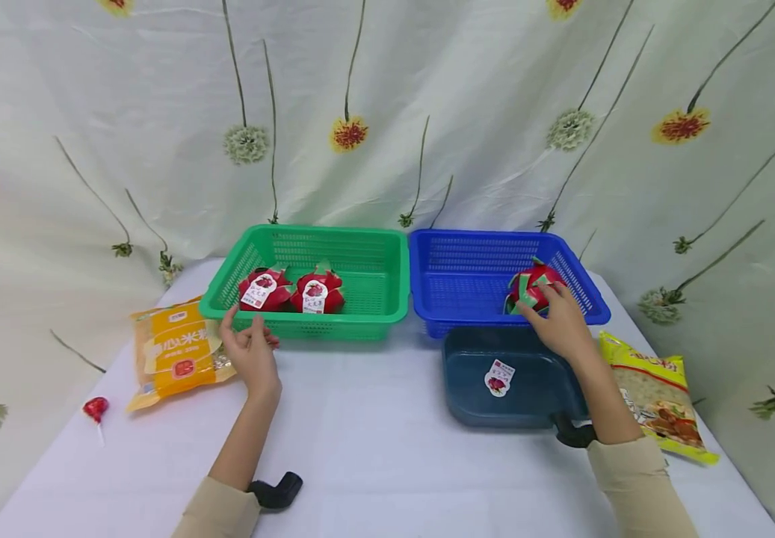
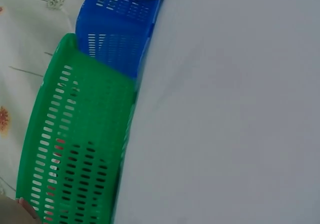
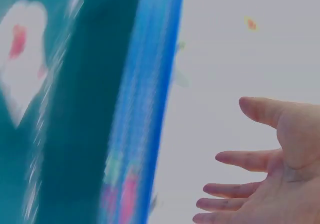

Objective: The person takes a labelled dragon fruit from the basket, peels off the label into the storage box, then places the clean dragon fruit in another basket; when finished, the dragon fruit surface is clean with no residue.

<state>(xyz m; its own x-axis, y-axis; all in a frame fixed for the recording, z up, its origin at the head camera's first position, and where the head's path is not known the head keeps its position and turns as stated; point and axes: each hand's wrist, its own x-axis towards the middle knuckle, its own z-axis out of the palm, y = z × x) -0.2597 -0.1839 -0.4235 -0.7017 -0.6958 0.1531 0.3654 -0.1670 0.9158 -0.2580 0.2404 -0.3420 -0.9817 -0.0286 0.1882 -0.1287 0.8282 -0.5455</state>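
Note:
My right hand [image 1: 557,321] is at a dragon fruit [image 1: 533,282] in the right end of the blue basket [image 1: 451,288], thumb and fingers spread over it. In the right wrist view that hand [image 3: 270,169] shows extended, parted fingers and an unfilled palm. At the front left rim of the green basket [image 1: 397,288] is my left hand [image 1: 252,355], fingers loosely bent and fingertips right at the rim. Two labelled dragon fruits, a left one [image 1: 273,299] and a right one [image 1: 323,291], lie inside the green basket. Only a sliver of the left hand [image 2: 17,213] shows in its wrist view.
A dark teal tray [image 1: 474,411] with a label sticker [image 1: 498,377] inside stands before the blue basket. Right of it lies a yellow-edged bag [image 1: 663,403]. On the left are an orange bag [image 1: 178,351] and a red lollipop [image 1: 96,409]. A flowered cloth [image 1: 374,179] hangs behind.

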